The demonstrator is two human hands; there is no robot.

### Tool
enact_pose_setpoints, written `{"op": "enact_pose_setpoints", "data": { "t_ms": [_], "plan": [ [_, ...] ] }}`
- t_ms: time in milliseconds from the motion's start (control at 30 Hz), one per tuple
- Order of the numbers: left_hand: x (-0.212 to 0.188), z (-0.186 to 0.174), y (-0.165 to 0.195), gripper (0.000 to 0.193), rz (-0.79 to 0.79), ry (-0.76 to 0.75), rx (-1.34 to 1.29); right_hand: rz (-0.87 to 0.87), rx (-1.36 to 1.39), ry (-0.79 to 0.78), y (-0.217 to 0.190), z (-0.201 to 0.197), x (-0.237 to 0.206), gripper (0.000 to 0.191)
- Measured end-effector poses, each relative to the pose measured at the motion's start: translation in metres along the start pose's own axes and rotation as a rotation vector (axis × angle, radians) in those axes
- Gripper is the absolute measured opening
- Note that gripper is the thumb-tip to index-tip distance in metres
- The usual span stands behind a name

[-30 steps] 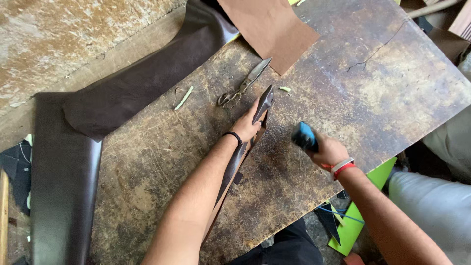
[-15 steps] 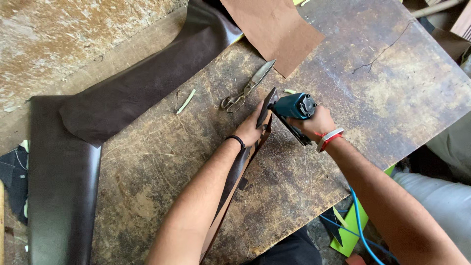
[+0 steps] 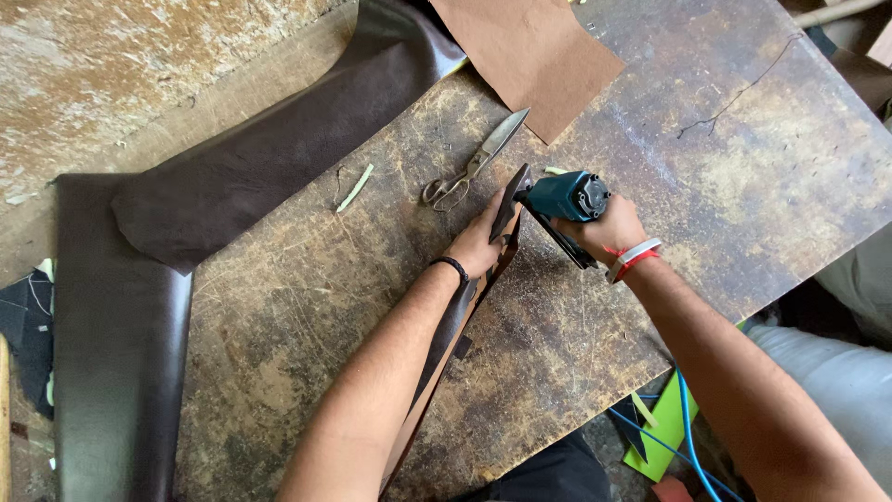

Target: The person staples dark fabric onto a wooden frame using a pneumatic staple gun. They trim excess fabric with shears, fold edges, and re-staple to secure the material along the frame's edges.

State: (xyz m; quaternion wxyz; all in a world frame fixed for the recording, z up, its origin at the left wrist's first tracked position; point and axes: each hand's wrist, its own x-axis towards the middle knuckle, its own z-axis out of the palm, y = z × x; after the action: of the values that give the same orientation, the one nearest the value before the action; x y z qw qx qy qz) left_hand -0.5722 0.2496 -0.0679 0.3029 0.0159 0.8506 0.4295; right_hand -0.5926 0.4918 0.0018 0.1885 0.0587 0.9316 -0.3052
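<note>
Leather strip (image 3: 452, 321), dark brown and long, runs from the near edge of the table (image 3: 307, 307) up toward its middle, lying under the left forearm. Its far end stands lifted off the table, pinched upright in the left hand (image 3: 481, 244), whose grip is closed on the strip. A black band circles that wrist. Just beside it, the right hand (image 3: 609, 228) wraps its grip fully round a teal power tool (image 3: 569, 196), and the tool's dark front part touches the raised tip of the strip. A red and white band sits on the right wrist. Below the right arm, off the table's near edge, a blue cable (image 3: 688, 428) and a green sheet (image 3: 671, 429) lie on the floor.

Farther off, a pair of metal scissors (image 3: 474, 164) rests on the worn table just beyond the left hand, blades shut and pointing away. A pale sliver of scrap (image 3: 355, 187) lies to their left. Beyond those, a tan leather piece (image 3: 530, 51) overlaps the far edge, and a large dark leather hide (image 3: 232, 177) drapes across the table's left corner and down its left side.
</note>
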Motion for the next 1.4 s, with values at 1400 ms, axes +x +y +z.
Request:
{"op": "enact_pose_setpoints", "data": {
  "t_ms": [1400],
  "plan": [
    [0.013,0.032,0.005,0.084,0.492,0.124,-0.415,0.124,1.056,0.303,-0.028,0.142,-0.041,0.044]
  ]
}}
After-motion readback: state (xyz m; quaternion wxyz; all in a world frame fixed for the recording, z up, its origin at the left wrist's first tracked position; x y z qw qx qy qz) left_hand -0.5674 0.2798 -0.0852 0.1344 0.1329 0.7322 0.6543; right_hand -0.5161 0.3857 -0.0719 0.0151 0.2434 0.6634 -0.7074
